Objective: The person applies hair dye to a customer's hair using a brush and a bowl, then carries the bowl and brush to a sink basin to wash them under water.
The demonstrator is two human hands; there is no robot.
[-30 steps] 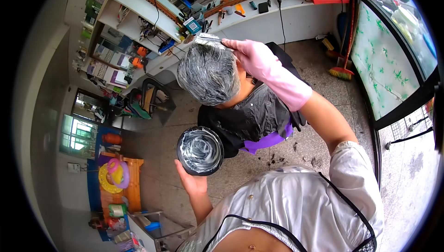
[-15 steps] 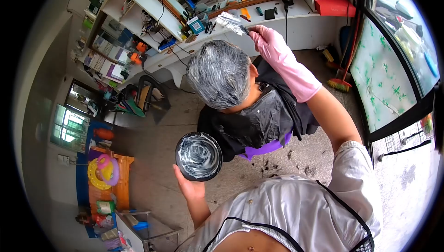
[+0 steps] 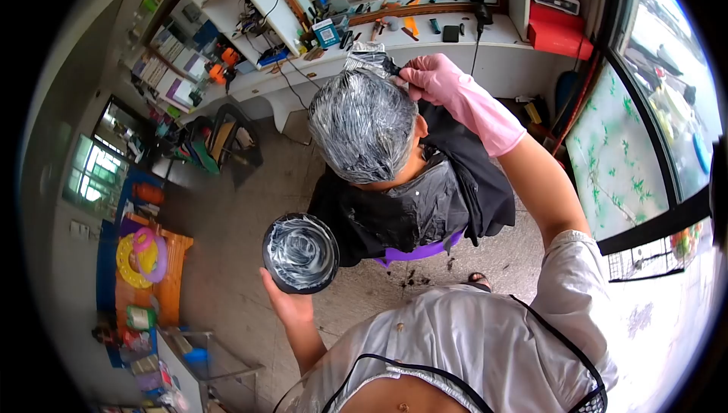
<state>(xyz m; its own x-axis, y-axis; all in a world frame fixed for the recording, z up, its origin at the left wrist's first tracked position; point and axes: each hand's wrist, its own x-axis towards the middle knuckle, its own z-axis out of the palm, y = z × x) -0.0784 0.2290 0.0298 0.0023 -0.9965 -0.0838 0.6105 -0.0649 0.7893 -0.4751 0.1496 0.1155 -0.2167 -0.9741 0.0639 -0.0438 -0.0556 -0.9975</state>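
No writing on anything here can be read. Nearest, the left hand (image 3: 290, 305) cups a black bowl (image 3: 300, 253) from beneath, its inside smeared with whitish dye. Beyond it sits a person in a black cape (image 3: 413, 201), hair (image 3: 362, 125) coated in the same paste. The right hand (image 3: 432, 79), in a pink glove, grips a tint brush (image 3: 369, 58) whose bristles rest on the crown of the hair. Farther off, the white counter (image 3: 455, 53) carries small tools along its back edge.
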